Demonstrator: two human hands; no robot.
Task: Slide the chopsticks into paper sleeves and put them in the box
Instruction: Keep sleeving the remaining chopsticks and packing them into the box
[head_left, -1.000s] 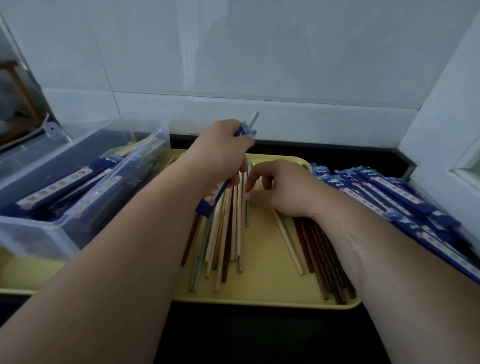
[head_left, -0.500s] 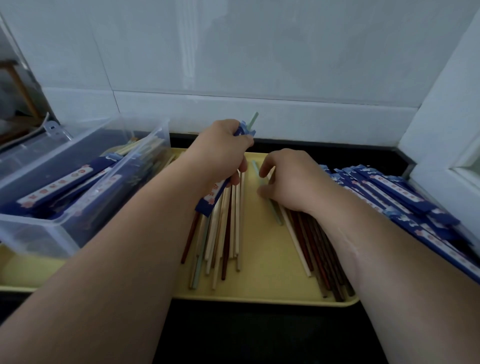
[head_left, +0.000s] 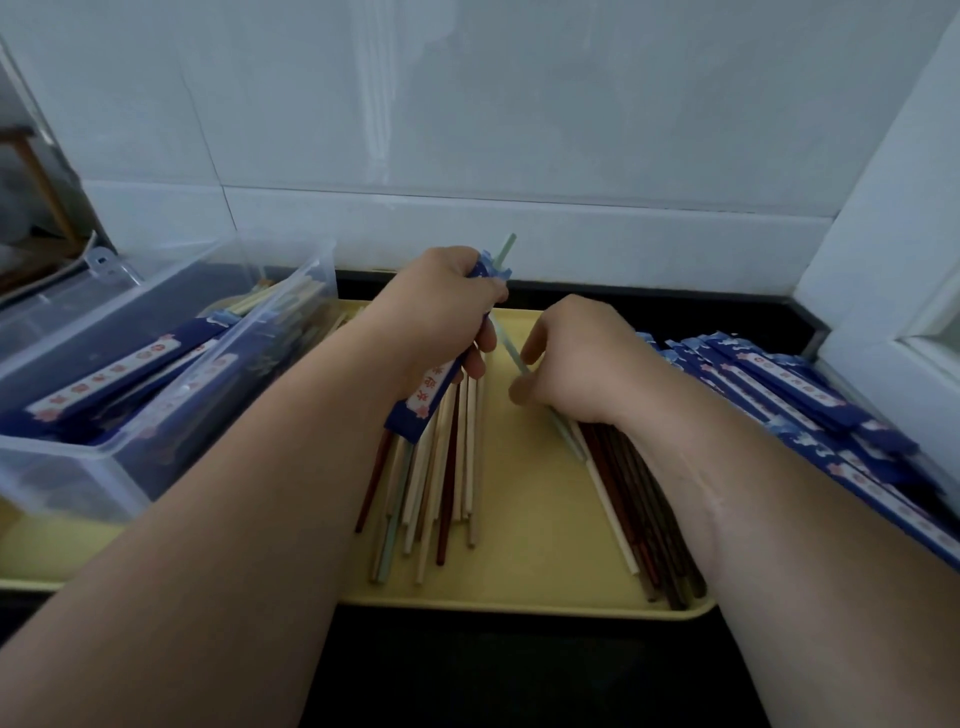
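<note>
Left hand (head_left: 441, 317) up over the far side of the flat yellow plastic tray (head_left: 535, 519), fingers wrapped tight round a dark blue paper sleeve with a white printed strip (head_left: 427, 397), and a pale green chopstick (head_left: 505, 248) pokes out of the sleeve's top end, angled toward the white tiled wall (head_left: 519, 104). Just beside it, the right hand (head_left: 582, 364) is low on the tray, thumb and fingers pinching a second pale green chopstick (head_left: 511, 349) that runs diagonally under the palm, its near end showing below the wrist. Beneath the left hand lies a loose bundle of cream, green and reddish chopsticks (head_left: 447, 478); under the right forearm, a row of dark brown chopsticks (head_left: 644, 519). Off to the right, a stack of empty blue paper sleeves (head_left: 769, 384) sits at the tray's edge. On the left, the clear plastic box (head_left: 78, 467) holds sleeved chopsticks (head_left: 109, 376). The tray rests on the black tabletop (head_left: 519, 675).
</note>
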